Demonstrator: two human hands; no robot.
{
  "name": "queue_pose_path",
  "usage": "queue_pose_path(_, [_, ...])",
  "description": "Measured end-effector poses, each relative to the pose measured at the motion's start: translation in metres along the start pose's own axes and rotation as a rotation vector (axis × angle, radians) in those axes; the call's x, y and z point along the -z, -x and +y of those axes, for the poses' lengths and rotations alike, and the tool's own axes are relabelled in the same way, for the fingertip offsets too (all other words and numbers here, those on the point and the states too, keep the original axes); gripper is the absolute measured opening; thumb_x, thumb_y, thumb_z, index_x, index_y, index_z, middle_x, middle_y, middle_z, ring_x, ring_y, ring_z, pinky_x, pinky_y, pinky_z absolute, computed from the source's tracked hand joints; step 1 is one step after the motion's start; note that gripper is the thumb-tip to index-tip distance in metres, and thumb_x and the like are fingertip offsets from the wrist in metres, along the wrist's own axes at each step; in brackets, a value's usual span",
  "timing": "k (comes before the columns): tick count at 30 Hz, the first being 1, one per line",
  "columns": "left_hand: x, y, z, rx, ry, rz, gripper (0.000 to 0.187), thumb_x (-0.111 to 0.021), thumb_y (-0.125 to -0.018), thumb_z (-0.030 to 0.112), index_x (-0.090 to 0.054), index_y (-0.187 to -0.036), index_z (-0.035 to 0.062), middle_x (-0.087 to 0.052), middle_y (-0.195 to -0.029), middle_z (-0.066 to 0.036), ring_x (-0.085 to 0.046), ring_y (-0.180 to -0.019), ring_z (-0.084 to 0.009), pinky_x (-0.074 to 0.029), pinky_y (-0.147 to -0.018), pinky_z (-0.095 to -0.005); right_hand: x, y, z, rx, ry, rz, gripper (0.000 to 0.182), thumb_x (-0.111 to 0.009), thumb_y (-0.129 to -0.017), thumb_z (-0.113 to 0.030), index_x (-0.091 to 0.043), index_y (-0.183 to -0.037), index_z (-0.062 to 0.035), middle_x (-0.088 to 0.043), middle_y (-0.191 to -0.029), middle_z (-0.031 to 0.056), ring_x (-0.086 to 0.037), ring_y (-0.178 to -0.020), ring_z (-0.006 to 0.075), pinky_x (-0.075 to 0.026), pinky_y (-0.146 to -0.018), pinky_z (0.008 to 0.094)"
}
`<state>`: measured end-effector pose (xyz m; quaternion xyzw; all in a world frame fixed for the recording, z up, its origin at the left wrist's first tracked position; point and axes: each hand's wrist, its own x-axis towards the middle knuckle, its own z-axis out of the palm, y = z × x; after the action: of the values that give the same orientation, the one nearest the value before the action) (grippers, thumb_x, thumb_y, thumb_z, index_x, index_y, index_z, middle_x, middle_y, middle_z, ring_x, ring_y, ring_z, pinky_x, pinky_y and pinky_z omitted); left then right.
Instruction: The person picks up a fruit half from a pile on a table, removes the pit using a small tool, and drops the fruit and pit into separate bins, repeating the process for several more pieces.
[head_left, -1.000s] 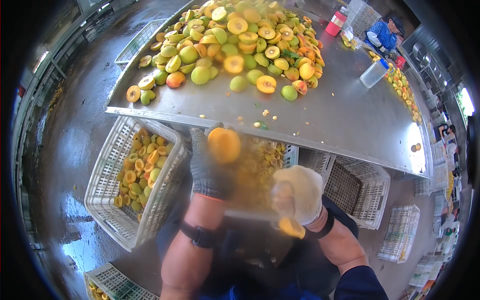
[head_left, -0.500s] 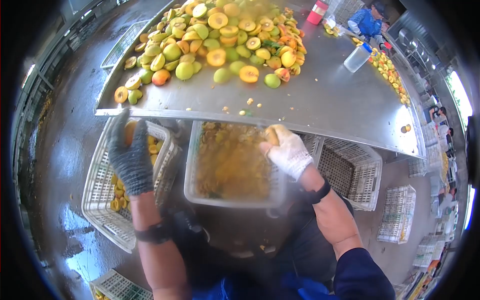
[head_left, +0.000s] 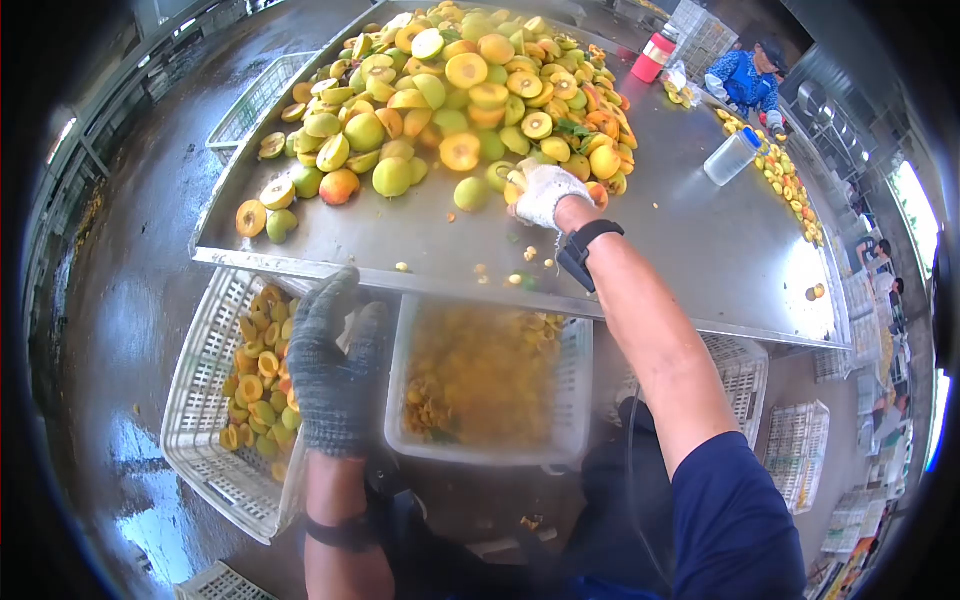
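My right hand (head_left: 552,196), in a white glove, reaches over the steel table (head_left: 660,240) and closes its fingers on a halved peach (head_left: 514,188) at the near edge of the fruit pile. The glove partly hides that half. My left hand (head_left: 335,362), in a grey knit glove, is raised between two crates with its thumb and fingers apart, holding nothing visible. Many halved peaches (head_left: 488,95) are heaped on the table. Left of that hand, a white crate (head_left: 196,400) contains peach halves (head_left: 262,385).
A white tub (head_left: 490,456) with wet yellowish-brown scraps stands under the table edge. Further white crates (head_left: 797,450) are at the right. A clear bottle (head_left: 732,158) and a red flask (head_left: 654,57) stand on the table. Across it, another person (head_left: 745,80) works beside more fruit.
My right hand has moved from above the tub up to the pile and taken hold of a peach half. My left hand has let go of its orange fruit piece and moved right and down.
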<state>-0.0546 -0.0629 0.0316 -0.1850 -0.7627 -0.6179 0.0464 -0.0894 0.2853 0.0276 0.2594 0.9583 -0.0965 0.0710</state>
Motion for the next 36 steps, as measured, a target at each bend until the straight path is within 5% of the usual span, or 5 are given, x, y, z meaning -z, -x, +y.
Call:
queue_pose_path(9, [-0.052, 0.028, -0.005, 0.611, 0.908, -0.243, 0.06, -0.05, -0.105, 0.05, -0.051, -0.145, 0.006, -0.068, -0.12, -0.017, -0.069, -0.095, -0.0262, -0.056, -0.074, -0.0299, 0.017, 0.16, -0.039, 0.187, -1.456, -0.341, 0.038, -0.08, -0.093, -0.03, -0.064, -0.118, -0.0063, -0.063, -0.078, -0.0009, -0.057, -0.057, 0.0078, -0.046, -0.047, 0.0248])
queue_pose_path(13, [-0.069, 0.049, 0.001, 0.763, 1.224, -0.29, 0.065, -0.041, -0.104, 0.061, -0.054, -0.14, 0.0092, -0.069, -0.111, -0.016, -0.068, -0.084, -0.0252, -0.051, -0.056, -0.0283, -0.005, 0.224, -0.047, 0.13, -1.262, 0.161, 0.031, -0.067, -0.102, -0.028, -0.058, -0.122, -0.0045, -0.061, -0.075, 0.0024, -0.057, -0.055, 0.0098, -0.047, -0.049, 0.0236])
queue_pose_path(16, [-0.062, 0.055, 0.013, 0.717, 1.267, -0.335, 0.063, -0.042, -0.104, 0.06, -0.056, -0.136, 0.0075, -0.069, -0.109, -0.014, -0.068, -0.084, -0.0235, -0.053, -0.055, -0.0291, -0.013, 0.254, -0.024, 0.055, -1.566, -0.182, 0.025, -0.06, -0.106, -0.026, -0.059, -0.12, -0.0048, -0.063, -0.077, 0.0039, -0.061, -0.059, 0.0116, -0.05, -0.054, 0.0272])
queue_pose_path(21, [-0.07, 0.061, -0.004, -0.121, 0.322, -0.24, 0.048, -0.045, -0.109, 0.041, -0.058, -0.133, 0.0009, -0.069, -0.113, -0.013, -0.07, -0.095, -0.0227, -0.06, -0.076, -0.0318, -0.007, 0.285, -0.031, 0.365, -0.801, 0.195, 0.029, -0.062, -0.103, -0.029, -0.061, -0.117, -0.0043, -0.067, -0.079, 0.012, -0.069, -0.065, 0.0258, -0.055, -0.062, 0.039])
queue_pose_path(36, [-0.088, 0.062, 0.006, 0.099, 0.535, -0.245, 0.041, -0.039, -0.112, 0.029, -0.057, -0.133, -0.0021, -0.067, -0.122, -0.014, -0.067, -0.107, -0.022, -0.057, -0.096, -0.0388, -0.03, 0.276, -0.052, 0.424, -0.457, 0.51, 0.02, -0.068, -0.097, -0.027, -0.064, -0.098, -0.0073, -0.066, -0.069, 0.0128, -0.068, -0.061, 0.0348, -0.054, -0.054, 0.0456])
